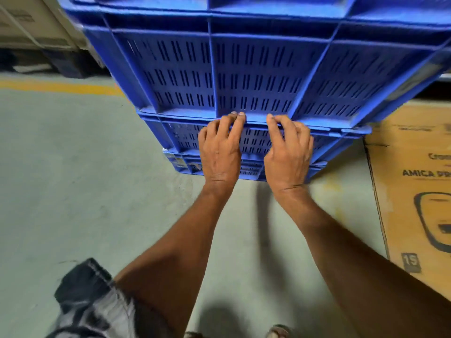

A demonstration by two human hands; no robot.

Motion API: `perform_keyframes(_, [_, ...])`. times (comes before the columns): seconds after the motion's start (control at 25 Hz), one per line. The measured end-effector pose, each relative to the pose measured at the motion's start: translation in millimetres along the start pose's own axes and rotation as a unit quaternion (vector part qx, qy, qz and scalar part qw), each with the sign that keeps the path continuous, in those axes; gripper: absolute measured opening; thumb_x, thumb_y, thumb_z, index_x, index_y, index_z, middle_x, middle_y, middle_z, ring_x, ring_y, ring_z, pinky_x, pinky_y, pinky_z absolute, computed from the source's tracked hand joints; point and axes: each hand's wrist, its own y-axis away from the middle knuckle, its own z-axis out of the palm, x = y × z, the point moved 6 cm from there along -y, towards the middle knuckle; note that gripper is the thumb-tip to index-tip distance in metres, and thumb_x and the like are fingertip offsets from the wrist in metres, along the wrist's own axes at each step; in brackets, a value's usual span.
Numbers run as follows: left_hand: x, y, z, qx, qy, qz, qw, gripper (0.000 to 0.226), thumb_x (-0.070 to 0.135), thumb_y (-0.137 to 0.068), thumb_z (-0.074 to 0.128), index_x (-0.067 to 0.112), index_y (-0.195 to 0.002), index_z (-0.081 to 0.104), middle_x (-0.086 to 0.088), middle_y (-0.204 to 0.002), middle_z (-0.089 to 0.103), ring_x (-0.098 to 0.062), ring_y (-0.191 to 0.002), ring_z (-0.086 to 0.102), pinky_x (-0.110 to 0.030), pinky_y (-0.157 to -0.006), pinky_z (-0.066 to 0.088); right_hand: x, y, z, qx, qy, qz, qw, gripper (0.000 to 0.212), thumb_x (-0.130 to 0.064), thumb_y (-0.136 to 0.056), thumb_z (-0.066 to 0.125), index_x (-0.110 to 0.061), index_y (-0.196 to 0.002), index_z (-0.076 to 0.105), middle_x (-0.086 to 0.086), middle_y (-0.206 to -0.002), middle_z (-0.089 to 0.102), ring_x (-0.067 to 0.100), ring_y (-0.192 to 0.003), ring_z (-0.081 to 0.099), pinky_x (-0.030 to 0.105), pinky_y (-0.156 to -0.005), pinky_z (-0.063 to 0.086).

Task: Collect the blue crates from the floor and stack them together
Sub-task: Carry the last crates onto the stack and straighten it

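A stack of blue slotted plastic crates stands on the floor right in front of me. The big upper crate (pixel 256 74) fills the top of the view and rests on a lower crate (pixel 332 142), with another crate (pixel 180 164) under that. My left hand (pixel 219 147) and my right hand (pixel 288 150) lie side by side on the near face of the stack. The fingertips of both curl onto the rim where the upper crate meets the lower one. The palms cover part of the lower crate's wall.
A brown cardboard box (pixel 415 191) with printed lettering lies on the floor at the right, touching the stack's corner. A yellow floor line (pixel 61 86) runs at the left. Beige cabinets or boxes (pixel 31 25) stand at the back left. Grey-green floor (pixel 73 179) spreads left.
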Motion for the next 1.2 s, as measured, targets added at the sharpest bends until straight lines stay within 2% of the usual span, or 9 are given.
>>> perform_keyframes(0.12, [13.8,-29.9,-65.3,-0.047,-0.015,0.041,0.998,0.038,0.003,-0.083,0.07,0.024,-0.115,0.065,0.006,-0.113,0.064,-0.021,-0.085,0.053,-0.03,-0.067,0.039,-13.5,-33.8,-50.1,-0.113,-0.037,-0.011,0.993,0.05,0.007,-0.077,0.062,-0.012,-0.123,0.067,0.0,-0.126,0.065,0.026,-0.106,0.057,0.038,-0.083,0.049])
perform_keyframes(0.28, [9.1,-74.7,-175.2,0.051,0.021,0.041,0.998,0.017,0.014,-0.093,0.064,0.016,-0.109,0.067,-0.002,-0.109,0.065,-0.026,-0.086,0.054,-0.036,-0.066,0.04,-40.8,-86.1,-128.9,-0.07,-0.1,-0.038,0.992,0.02,-0.007,-0.091,0.064,-0.01,-0.109,0.073,0.001,-0.112,0.071,0.025,-0.097,0.062,0.036,-0.08,0.052])
perform_keyframes(0.36, [-1.8,-66.6,-165.2,-0.11,0.028,0.013,0.993,0.013,0.027,-0.098,0.057,0.018,-0.102,0.065,-0.002,-0.101,0.065,-0.029,-0.085,0.06,-0.038,-0.062,0.042,-31.9,-86.6,-122.2,-0.19,-0.103,0.074,0.973,0.011,-0.019,-0.093,0.063,-0.015,-0.088,0.073,0.005,-0.087,0.071,0.026,-0.081,0.062,0.033,-0.067,0.05])
perform_keyframes(0.44, [-18.4,-21.6,-124.2,-0.305,0.139,-0.166,0.927,0.02,0.035,-0.096,0.059,0.017,-0.09,0.066,-0.004,-0.089,0.069,-0.028,-0.081,0.065,-0.033,-0.061,0.046,-19.8,-55.7,-89.6,-0.312,-0.21,0.317,0.871,0.023,-0.028,-0.091,0.065,-0.014,-0.072,0.069,0.005,-0.067,0.067,0.024,-0.065,0.062,0.03,-0.057,0.049])
perform_keyframes(0.56, [-24.4,26.4,-72.8,-0.257,0.459,-0.59,0.613,0.023,0.024,-0.096,0.064,0.01,-0.079,0.057,-0.008,-0.075,0.064,-0.022,-0.061,0.059,-0.029,-0.057,0.052,-29.3,-7.5,-44.5,-0.254,-0.434,0.67,0.546,0.026,-0.025,-0.096,0.064,0.0,-0.1,0.065,0.017,-0.088,0.075,0.029,-0.081,0.074,0.032,-0.067,0.062])
perform_keyframes(0.68, [-21.0,8.1,-45.6,-0.197,0.513,-0.625,0.554,0.032,0.025,-0.095,0.067,0.01,-0.071,0.053,-0.008,-0.066,0.057,-0.018,-0.048,0.047,-0.025,-0.05,0.045,-26.8,-8.2,-12.3,-0.22,-0.491,0.715,0.446,0.038,-0.03,-0.098,0.062,0.001,-0.12,0.059,0.014,-0.111,0.071,0.007,-0.063,0.068,0.02,-0.051,0.056])
perform_keyframes(0.84, [-21.5,-15.3,-27.3,-0.165,0.544,-0.632,0.527,0.035,0.017,-0.088,0.076,0.008,-0.069,0.047,-0.013,-0.065,0.053,-0.019,-0.055,0.047,-0.026,-0.047,0.043,-10.6,-16.0,10.6,-0.239,-0.486,0.703,0.461,0.026,-0.032,-0.093,0.068,-0.007,-0.098,0.061,0.009,-0.116,0.071,0.005,-0.065,0.065,0.016,-0.048,0.051])
perform_keyframes(1.0, [-25.0,-16.3,-16.6,-0.167,0.506,-0.636,0.558,0.027,0.014,-0.085,0.078,0.001,-0.07,0.06,-0.012,-0.065,0.066,-0.021,-0.056,0.065,-0.023,-0.053,0.058,-8.2,-13.5,11.3,-0.211,-0.441,0.71,0.508,0.026,-0.025,-0.089,0.074,-0.01,-0.071,0.063,0.004,-0.074,0.073,0.011,-0.062,0.065,0.02,-0.056,0.054])
perform_keyframes(1.2, [-14.8,-10.3,-17.1,-0.081,0.529,-0.666,0.52,0.029,0.002,-0.088,0.071,0.004,-0.063,0.057,-0.013,-0.059,0.064,-0.025,-0.057,0.059,-0.029,-0.059,0.056,-13.3,-18.1,4.7,-0.165,-0.383,0.74,0.528,0.027,-0.016,-0.088,0.069,-0.01,-0.063,0.063,0.004,-0.063,0.07,0.013,-0.054,0.063,0.023,-0.05,0.048])
